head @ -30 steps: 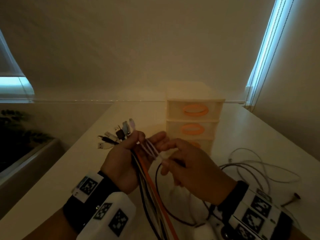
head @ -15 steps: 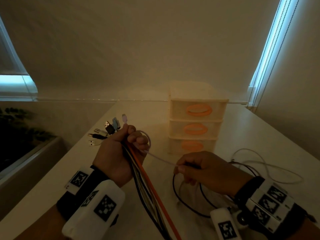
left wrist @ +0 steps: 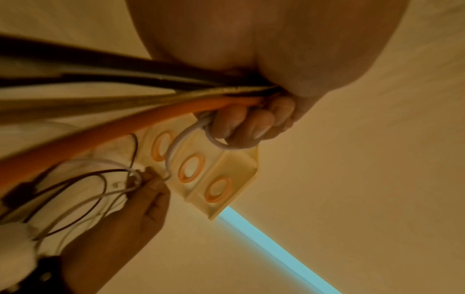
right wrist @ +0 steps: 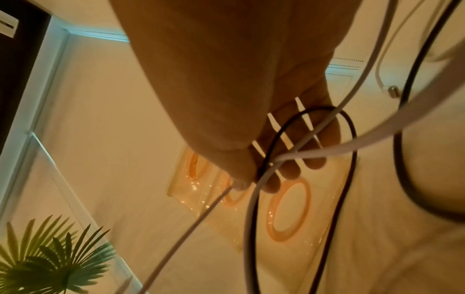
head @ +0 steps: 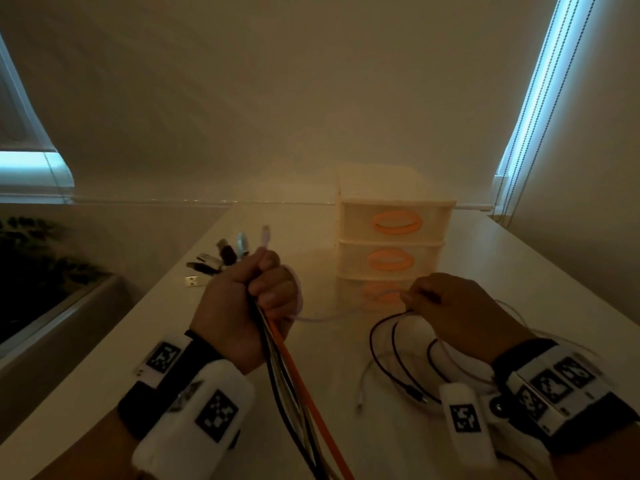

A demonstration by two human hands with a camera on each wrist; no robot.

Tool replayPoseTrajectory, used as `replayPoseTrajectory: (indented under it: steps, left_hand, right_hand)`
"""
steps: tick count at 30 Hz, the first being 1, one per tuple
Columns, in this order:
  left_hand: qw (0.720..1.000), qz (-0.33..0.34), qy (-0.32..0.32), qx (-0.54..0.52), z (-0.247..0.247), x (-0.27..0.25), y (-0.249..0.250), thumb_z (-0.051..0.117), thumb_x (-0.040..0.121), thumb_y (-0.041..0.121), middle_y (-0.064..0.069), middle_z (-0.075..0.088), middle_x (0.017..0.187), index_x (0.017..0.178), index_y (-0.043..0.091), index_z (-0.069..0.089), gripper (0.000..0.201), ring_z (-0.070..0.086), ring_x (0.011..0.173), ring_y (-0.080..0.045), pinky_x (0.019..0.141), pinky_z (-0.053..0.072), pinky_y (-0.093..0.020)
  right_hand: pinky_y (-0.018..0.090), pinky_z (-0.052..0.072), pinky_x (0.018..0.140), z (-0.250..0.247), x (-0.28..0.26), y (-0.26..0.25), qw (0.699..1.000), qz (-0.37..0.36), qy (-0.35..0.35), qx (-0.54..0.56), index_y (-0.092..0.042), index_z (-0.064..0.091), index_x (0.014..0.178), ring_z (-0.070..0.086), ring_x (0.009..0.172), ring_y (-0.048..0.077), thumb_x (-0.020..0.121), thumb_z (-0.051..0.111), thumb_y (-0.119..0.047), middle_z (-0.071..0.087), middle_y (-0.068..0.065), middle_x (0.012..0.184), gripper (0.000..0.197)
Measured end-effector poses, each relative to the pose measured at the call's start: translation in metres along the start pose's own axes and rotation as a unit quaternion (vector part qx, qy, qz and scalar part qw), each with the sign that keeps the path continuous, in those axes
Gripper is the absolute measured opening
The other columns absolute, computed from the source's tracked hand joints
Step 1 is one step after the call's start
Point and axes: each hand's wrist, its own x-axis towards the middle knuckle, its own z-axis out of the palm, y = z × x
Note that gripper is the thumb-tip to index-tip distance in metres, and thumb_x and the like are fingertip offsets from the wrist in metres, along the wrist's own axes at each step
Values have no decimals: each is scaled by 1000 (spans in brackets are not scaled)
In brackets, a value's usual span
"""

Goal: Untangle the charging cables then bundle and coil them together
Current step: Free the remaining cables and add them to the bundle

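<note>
My left hand [head: 242, 306] grips a bundle of cables [head: 294, 393]: an orange one [left wrist: 88, 127], black ones and pale ones hang down from the fist. Several plug ends [head: 228, 251] stick out above the fist. A thin white cable [head: 322, 318] runs from that fist across to my right hand [head: 450, 313], which pinches it between thumb and fingertips [right wrist: 241, 179]. Black and white loops [head: 398, 358] hang under the right hand onto the white table [head: 502, 271]. In the right wrist view a black loop [right wrist: 347, 159] crosses the fingers.
A pale three-drawer organiser [head: 394, 237] with orange handles stands just behind the hands. Loose white cable [head: 512, 306] lies at the right. A plant [right wrist: 50, 258] and a window ledge lie left of the table's edge. A wall rises behind.
My hands have drawn apart: the right hand slid rightwards along the white cable, the left fist moved left and closed round the bundle. The white cable now stretches between them.
</note>
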Motion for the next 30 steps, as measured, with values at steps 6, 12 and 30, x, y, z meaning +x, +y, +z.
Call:
replayPoseTrajectory:
  steps: [6,12,30]
  left_hand:
    - [972,-156,-113,137,7,-10,-18,47,98,29,-6,51,60,74,13,50,29,53,51,-21,50,42,-27]
    - [966,-190,-75,160,17,-14,-37,50,100,24,-47,51,123,71,5,52,34,55,120,-53,99,50,-51]
    - [948,-57,164,267,19,-6,-32,41,105,30,-11,61,70,71,8,53,43,63,61,-23,69,51,-37]
  right_hand:
    - [32,56,68,6,3,-10,978,11,92,185,-18,70,81,68,63,7,97,60,-25,69,-4,67,21]
    - [17,52,62,3,-13,-48,947,-92,84,296,-16,73,83,65,67,11,94,62,-17,72,-5,77,16]
    - [31,44,97,8,-25,-47,943,-328,-30,49,-20,71,78,54,120,10,92,66,-32,65,-13,105,18]
